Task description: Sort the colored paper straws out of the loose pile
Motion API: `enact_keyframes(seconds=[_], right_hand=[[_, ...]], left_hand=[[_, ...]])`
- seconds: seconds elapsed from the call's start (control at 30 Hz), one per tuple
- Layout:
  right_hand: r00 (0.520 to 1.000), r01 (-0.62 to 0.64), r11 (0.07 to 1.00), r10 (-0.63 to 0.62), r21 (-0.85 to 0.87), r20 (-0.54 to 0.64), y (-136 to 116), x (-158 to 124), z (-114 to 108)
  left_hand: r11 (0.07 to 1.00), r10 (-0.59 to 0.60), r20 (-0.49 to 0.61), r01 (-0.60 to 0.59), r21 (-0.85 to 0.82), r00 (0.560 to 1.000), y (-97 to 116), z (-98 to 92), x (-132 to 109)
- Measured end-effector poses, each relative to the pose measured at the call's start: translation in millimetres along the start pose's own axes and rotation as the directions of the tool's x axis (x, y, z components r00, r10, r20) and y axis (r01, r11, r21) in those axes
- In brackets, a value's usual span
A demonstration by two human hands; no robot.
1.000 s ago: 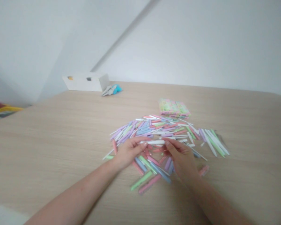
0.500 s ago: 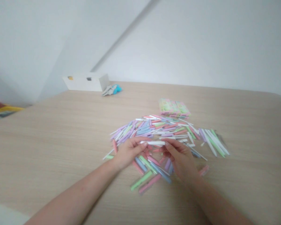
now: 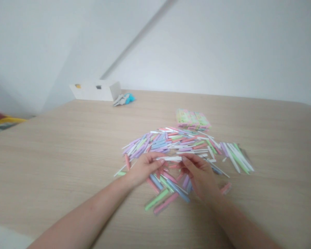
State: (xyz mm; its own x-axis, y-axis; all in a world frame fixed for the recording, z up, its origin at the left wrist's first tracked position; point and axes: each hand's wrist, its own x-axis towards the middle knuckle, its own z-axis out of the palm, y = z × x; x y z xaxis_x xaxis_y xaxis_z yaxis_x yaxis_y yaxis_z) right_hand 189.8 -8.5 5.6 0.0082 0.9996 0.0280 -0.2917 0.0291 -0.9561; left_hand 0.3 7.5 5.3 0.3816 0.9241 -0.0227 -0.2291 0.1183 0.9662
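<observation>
Between both hands, level above the pile, is a slim white pen. My left hand pinches its left end between thumb and fingers. At the right end, my right hand grips it the same way. Beneath and around the hands spreads a loose pile of pen parts in purple, blue, green, red and white, some thin white sticks among them. Nearer me lie green and pink pen barrels. Right of the hands, several white, green and purple pens lie side by side.
Behind the pile sits a stack of pink and green printed packs. A white box stands at the back left, with a grey and blue crumpled thing beside it. A white wall rises behind the wooden table.
Both hands stay almost in place, still on the white pen. Only slight finger shifts show, and the pile looks the same.
</observation>
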Motion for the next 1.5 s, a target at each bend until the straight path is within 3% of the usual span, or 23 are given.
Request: enact_keyframes(seconds=[0.37,0.53,0.63,0.73,0.83,0.97,1.03,1.27,1.5], right_hand=[[0.984,0.057,0.998,-0.051,0.032,-0.169,-11.2,12.6,-11.2],[0.981,0.095,0.989,-0.112,-0.110,-0.161,-8.2,19.7,-20.1],[0.977,0.100,0.953,-0.149,-0.286,-0.153,-9.2,21.6,-23.9],[0.969,0.107,0.823,-0.212,-0.557,-0.126,-13.9,24.8,-27.7],[0.965,0.173,0.574,-0.263,-0.800,0.019,-15.6,31.6,-33.0],[0.931,0.326,0.200,-0.238,-0.924,0.276,-8.7,42.0,-38.3],[0.915,0.374,0.067,-0.191,-0.925,0.356,-5.0,45.4,-38.8],[0.895,0.433,-0.049,-0.094,-0.900,0.436,-3.9,53.3,-39.0],[0.881,0.468,-0.085,-0.025,-0.879,0.472,-2.0,60.3,-42.4]], left_hand=[[0.978,-0.015,-0.123,-0.011,-0.210,0.992,5.0,-1.7,1.7],[0.981,-0.012,-0.094,-0.007,-0.196,0.996,6.6,-2.8,2.4],[0.981,-0.018,-0.081,0.002,-0.194,0.997,6.9,-3.7,2.5],[0.981,-0.032,-0.075,0.017,-0.193,0.997,7.3,-3.8,2.4],[0.980,-0.040,-0.082,0.023,-0.196,0.996,7.3,-4.3,2.9],[0.978,-0.046,-0.105,0.023,-0.210,0.993,6.9,-5.3,4.3],[0.976,-0.052,-0.111,0.027,-0.218,0.992,6.8,-5.5,4.8],[0.972,-0.067,-0.091,0.044,-0.232,0.994,7.9,-5.3,4.3],[0.970,-0.085,-0.069,0.067,-0.232,0.994,10.5,-4.4,1.7]])
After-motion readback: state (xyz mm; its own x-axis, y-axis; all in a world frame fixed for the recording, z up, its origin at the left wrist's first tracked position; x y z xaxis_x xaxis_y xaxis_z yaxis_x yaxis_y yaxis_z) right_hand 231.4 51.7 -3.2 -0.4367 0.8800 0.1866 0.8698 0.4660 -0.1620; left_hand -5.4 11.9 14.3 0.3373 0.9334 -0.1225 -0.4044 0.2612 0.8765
